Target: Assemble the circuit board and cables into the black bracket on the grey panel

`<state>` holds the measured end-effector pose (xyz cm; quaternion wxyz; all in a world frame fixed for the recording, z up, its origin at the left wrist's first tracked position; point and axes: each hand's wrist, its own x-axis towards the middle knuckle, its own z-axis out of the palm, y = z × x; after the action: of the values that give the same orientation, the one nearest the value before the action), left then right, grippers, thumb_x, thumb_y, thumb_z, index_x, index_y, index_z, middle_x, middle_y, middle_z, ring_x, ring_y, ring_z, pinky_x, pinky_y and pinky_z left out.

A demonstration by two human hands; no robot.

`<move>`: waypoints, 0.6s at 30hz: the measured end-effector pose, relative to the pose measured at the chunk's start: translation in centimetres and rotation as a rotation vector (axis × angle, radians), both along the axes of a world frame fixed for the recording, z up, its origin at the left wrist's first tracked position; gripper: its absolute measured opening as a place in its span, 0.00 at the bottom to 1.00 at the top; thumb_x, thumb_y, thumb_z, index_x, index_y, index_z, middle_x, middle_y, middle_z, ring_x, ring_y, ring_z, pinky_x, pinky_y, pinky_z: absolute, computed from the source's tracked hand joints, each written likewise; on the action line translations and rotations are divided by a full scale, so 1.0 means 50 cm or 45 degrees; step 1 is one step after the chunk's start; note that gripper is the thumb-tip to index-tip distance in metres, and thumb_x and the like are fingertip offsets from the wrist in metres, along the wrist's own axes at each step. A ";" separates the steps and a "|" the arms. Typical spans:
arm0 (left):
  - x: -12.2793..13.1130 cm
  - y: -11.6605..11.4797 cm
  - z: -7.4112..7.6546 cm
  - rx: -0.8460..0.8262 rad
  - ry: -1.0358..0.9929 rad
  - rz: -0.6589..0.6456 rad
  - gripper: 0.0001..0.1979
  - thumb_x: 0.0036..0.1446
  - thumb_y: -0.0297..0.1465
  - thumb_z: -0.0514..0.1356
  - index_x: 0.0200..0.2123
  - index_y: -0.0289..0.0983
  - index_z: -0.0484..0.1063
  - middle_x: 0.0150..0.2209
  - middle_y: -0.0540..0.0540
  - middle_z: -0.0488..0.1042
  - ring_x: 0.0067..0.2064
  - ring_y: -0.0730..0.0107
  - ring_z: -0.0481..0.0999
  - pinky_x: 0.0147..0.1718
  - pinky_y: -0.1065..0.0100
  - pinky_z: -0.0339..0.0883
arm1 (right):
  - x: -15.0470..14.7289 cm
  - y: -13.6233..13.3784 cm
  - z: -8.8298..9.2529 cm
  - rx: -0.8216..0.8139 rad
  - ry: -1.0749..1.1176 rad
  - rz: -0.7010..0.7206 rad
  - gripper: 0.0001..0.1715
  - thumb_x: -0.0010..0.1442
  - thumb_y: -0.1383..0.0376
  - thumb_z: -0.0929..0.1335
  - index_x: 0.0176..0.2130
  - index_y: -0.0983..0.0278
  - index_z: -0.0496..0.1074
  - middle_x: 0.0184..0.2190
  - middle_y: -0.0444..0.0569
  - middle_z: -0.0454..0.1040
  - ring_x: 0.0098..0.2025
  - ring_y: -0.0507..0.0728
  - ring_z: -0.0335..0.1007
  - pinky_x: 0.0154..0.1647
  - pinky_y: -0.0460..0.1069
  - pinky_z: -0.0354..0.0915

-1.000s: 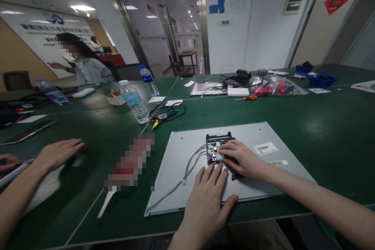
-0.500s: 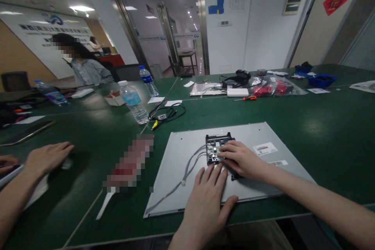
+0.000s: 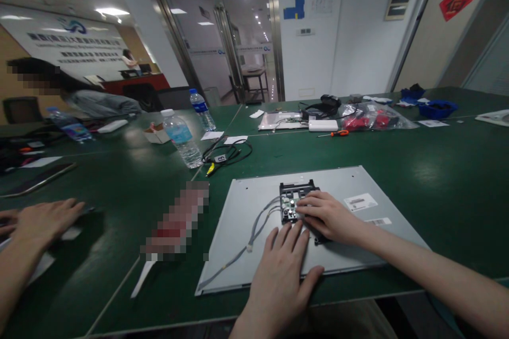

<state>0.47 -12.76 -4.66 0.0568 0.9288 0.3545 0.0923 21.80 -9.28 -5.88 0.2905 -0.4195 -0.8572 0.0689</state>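
Note:
A flat silver-grey metal panel [image 3: 338,181] lies on the green table in front of me. On it sits a black plastic bracket [image 3: 297,187] with a small green circuit board [image 3: 291,203]. Grey cables [image 3: 234,259] run from the board toward the panel's near left corner. My left hand [image 3: 280,267] rests palm down on the panel, fingers spread, its tips by the bracket's near edge. From the right, my right hand [image 3: 332,216] lies over the bracket with fingers stretched out and fingertips at the board's right side. It covers part of the bracket; its thumb is hidden.
At left, another person's hand [image 3: 50,220] is on the table. A water bottle [image 3: 183,139], black cable [image 3: 238,154] and pixelated reddish item [image 3: 177,220] lie left of the panel. An orange-handled screwdriver [image 3: 336,133], plastic bag [image 3: 376,116] and blue bowl [image 3: 437,109] are farther back.
Both of my hands, the panel and the bracket stay where they were. The other person's hand at left has shifted left, and the person across the table has leaned left.

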 end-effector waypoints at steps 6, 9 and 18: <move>0.000 0.001 -0.001 0.000 0.000 -0.002 0.28 0.64 0.47 0.53 0.63 0.42 0.58 0.64 0.42 0.60 0.64 0.52 0.59 0.63 0.46 0.49 | -0.002 0.000 0.003 -0.022 0.035 0.005 0.18 0.66 0.68 0.65 0.54 0.59 0.71 0.51 0.50 0.75 0.54 0.59 0.66 0.57 0.58 0.63; 0.000 0.000 -0.002 -0.006 0.001 -0.003 0.28 0.64 0.47 0.53 0.63 0.42 0.58 0.64 0.42 0.60 0.64 0.51 0.58 0.63 0.46 0.48 | -0.001 0.001 0.001 -0.009 0.018 0.007 0.18 0.66 0.68 0.65 0.54 0.58 0.71 0.52 0.50 0.75 0.55 0.59 0.66 0.56 0.58 0.63; 0.000 0.000 0.001 -0.017 0.006 0.000 0.28 0.64 0.47 0.53 0.63 0.41 0.58 0.64 0.42 0.61 0.64 0.51 0.58 0.63 0.46 0.48 | -0.002 0.004 -0.003 0.005 -0.019 0.024 0.16 0.67 0.67 0.63 0.52 0.60 0.73 0.52 0.51 0.74 0.54 0.59 0.67 0.56 0.58 0.64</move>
<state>0.49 -12.77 -4.64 0.0621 0.9286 0.3551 0.0878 21.72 -9.08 -6.04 0.2843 -0.4114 -0.8634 0.0668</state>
